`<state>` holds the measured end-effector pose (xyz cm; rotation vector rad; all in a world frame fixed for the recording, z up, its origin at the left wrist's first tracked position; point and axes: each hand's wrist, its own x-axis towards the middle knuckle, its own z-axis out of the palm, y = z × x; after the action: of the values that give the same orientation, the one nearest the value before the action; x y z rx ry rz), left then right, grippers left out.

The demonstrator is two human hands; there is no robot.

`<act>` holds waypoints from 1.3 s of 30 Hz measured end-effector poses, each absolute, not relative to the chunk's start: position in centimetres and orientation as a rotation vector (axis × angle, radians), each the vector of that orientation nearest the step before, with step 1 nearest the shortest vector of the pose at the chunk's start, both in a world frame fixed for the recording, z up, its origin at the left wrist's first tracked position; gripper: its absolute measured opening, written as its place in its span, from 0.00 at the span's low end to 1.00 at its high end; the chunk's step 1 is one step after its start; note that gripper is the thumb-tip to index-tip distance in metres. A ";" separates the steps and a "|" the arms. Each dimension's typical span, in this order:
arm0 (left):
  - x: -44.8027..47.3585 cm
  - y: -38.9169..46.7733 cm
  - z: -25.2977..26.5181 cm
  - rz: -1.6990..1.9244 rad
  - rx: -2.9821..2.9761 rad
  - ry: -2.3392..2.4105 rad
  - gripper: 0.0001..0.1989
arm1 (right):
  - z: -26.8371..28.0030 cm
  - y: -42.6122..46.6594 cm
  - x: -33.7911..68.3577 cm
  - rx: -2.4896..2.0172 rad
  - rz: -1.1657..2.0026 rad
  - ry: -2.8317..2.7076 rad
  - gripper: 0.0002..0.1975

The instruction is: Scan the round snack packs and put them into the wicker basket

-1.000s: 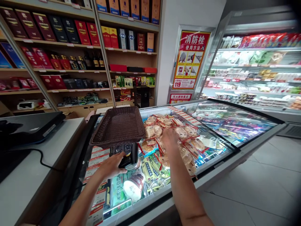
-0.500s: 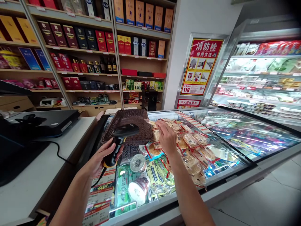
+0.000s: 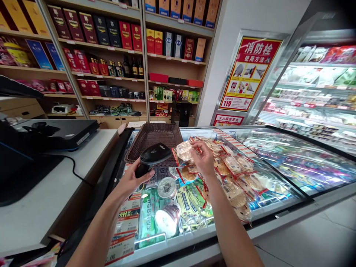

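My left hand [image 3: 135, 175] is wrapped round the handle of a black barcode scanner [image 3: 155, 153], whose head points right. In my right hand [image 3: 204, 159], a clear packet with red edges and a round pale cracker [image 3: 184, 150] is pinched by its right side, facing the scanner. Beneath and beyond that hand, a pile of similar cracker packets [image 3: 235, 165] is spread over the freezer's glass top. Behind the scanner stands a brown wicker basket [image 3: 155, 134]; I see nothing inside it.
A chest freezer [image 3: 294, 200] with a glass lid holds tubs and bagged goods. On the left is a white counter [image 3: 55, 185] with a black device [image 3: 80, 135] and a cable. Shelves of boxed bottles [image 3: 91, 27] line the back; a lit refrigerated case [image 3: 314, 89] is at right.
The packet has turned its round face into view and come nearer the scanner. My left hand has tilted the scanner's head toward the right and the packet. The camera view has shifted slightly.
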<state>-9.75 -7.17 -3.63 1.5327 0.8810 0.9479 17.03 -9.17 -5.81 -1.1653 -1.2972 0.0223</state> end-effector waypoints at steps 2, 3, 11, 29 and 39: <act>-9.5 -7.0 -4.0 0.977 1.562 0.914 0.20 | -5.9 -9.1 17.0 -1.150 0.084 -1.288 0.06; -9.3 -6.9 -4.2 0.983 1.579 0.935 0.20 | -5.9 -9.0 17.0 -1.158 0.111 -1.282 0.06; -8.9 -5.7 -6.1 0.885 1.617 0.930 0.24 | -6.1 -8.8 16.5 -1.222 0.129 -1.275 0.07; -9.6 -6.2 -4.0 1.186 1.289 0.974 0.24 | -8.7 -7.7 12.6 -1.398 0.199 -1.815 0.20; -9.2 -6.9 -3.4 1.128 1.331 0.989 0.25 | -8.9 -7.3 13.0 -1.521 0.078 -2.014 0.14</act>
<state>-9.25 -6.90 -3.38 1.3307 0.9894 1.1280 13.05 -7.33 -8.90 -1.5214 -2.0139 0.0776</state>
